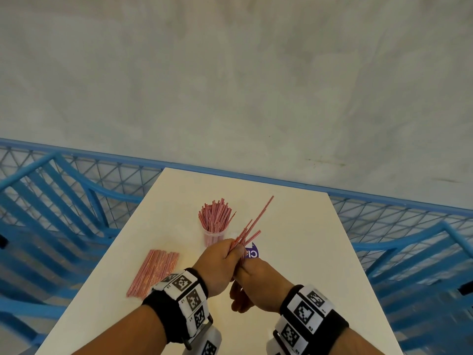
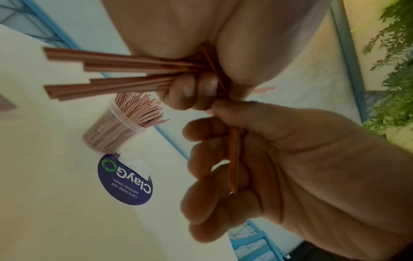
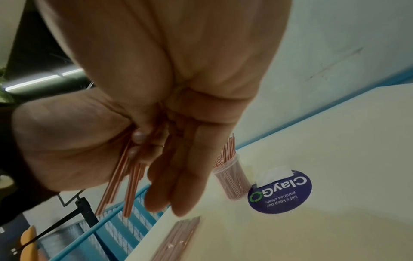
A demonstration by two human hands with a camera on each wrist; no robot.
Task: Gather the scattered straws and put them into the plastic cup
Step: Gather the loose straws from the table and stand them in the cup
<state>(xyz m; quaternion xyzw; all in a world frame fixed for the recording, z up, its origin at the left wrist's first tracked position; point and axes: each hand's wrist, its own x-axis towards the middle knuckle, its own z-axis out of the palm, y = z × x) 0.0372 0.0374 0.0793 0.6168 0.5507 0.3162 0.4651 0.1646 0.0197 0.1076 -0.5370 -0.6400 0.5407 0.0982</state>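
My left hand (image 1: 220, 260) grips a bunch of thin red-and-white straws (image 1: 252, 226) above the white table (image 1: 294, 265); their tops fan up and to the right. In the left wrist view its curled fingers (image 2: 192, 93) wrap the bunch (image 2: 111, 63). My right hand (image 1: 256, 280) sits just below, with loose, nearly straight fingers (image 3: 178, 176) lying against the straws' lower ends (image 3: 132, 185). A clear plastic cup (image 1: 213, 237) stuffed with straws stands just beyond my hands. A flat pile of straws (image 1: 153, 272) lies on the table to the left.
A round purple sticker (image 1: 252, 253) is on the table beside the cup. Blue slatted chairs (image 1: 51, 213) (image 1: 414, 252) flank the table. A blue mesh fence (image 1: 115, 172) runs behind it, with grey floor beyond.
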